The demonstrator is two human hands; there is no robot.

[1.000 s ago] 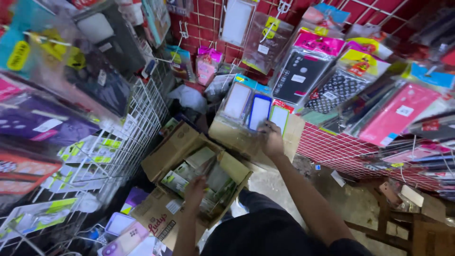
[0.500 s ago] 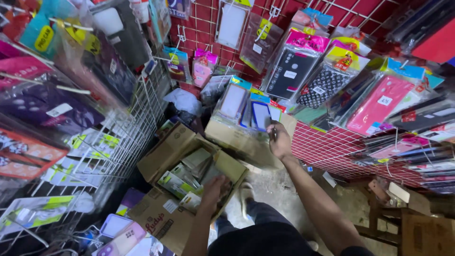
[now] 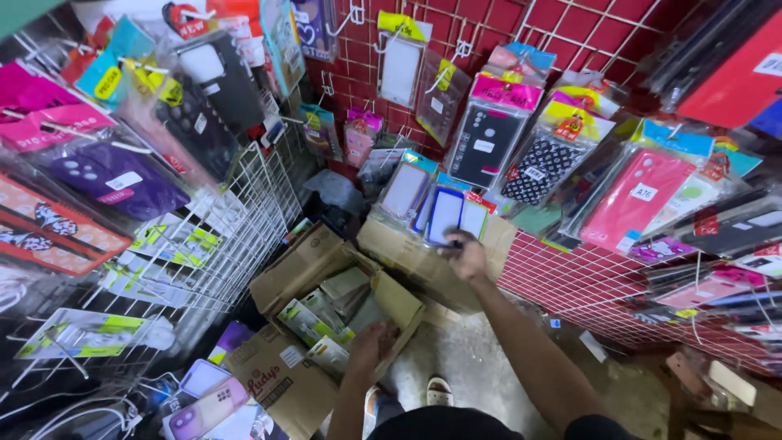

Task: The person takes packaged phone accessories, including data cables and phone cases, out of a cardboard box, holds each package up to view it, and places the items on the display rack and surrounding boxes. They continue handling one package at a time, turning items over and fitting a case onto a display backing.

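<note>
Since a second ago, both arms reach farther: right hand (image 3: 468, 257) grips upright packaged phone cases (image 3: 445, 216) in the far carton (image 3: 407, 253); left hand (image 3: 371, 342), curled, touches the nearer open cardboard box's (image 3: 301, 269) edge.

You have one view only, from the camera on your head, so no second view shares any part of the scene. It looks steeply down and forward from standing height into a tight corner of wire racks. Your right hand (image 3: 468, 257) and left hand (image 3: 371, 346) sit near centre, close below the lens. The open cardboard box (image 3: 305, 273) lies on the floor beneath, the red grid wall (image 3: 603, 281) close ahead and right.
</note>
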